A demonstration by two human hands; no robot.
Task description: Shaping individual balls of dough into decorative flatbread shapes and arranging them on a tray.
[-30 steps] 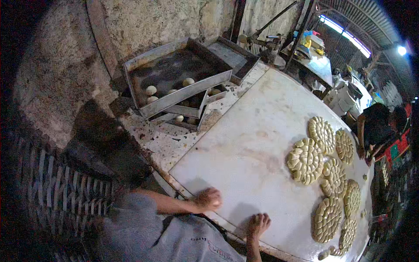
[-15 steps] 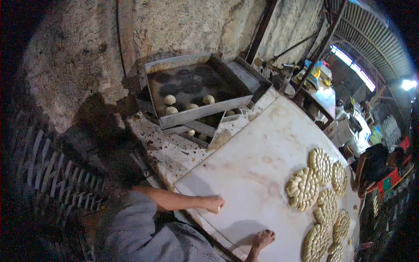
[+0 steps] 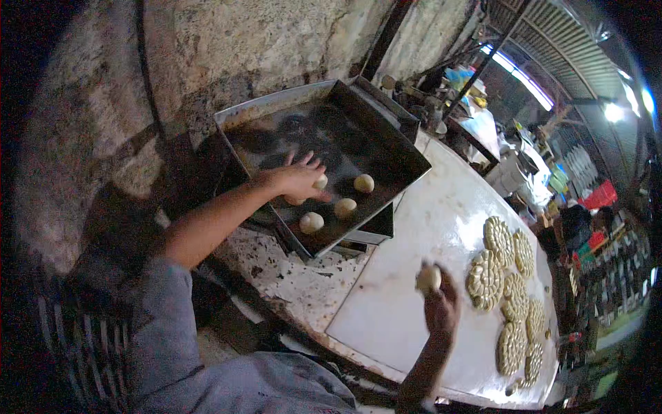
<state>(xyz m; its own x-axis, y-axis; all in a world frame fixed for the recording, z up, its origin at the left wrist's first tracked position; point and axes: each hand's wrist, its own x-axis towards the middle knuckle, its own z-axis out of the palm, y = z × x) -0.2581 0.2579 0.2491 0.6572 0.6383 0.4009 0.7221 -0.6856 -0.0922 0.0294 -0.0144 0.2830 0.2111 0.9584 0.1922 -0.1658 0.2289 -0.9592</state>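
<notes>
My left hand reaches into a dark metal baking tray at the table's far left, fingers spread. A pale round dough ball shows between its thumb and fingers; I see no firm grip on it. More dough balls lie in the tray's near part, one partly hidden under the hand. Above the white tabletop, my right hand is raised, its fingers closed around a single dough ball. It is somewhat blurred.
Several coiled, segmented dough rounds lie on the right of the white tabletop. Another metal tray sits under the upper one. A rough wall rises behind. Cluttered shelves and a dark-clothed person are at the right.
My left hand has moved from the tabletop up into the tray. My right hand has risen and now shows a dough ball. The view has shifted, bringing the tray closer.
</notes>
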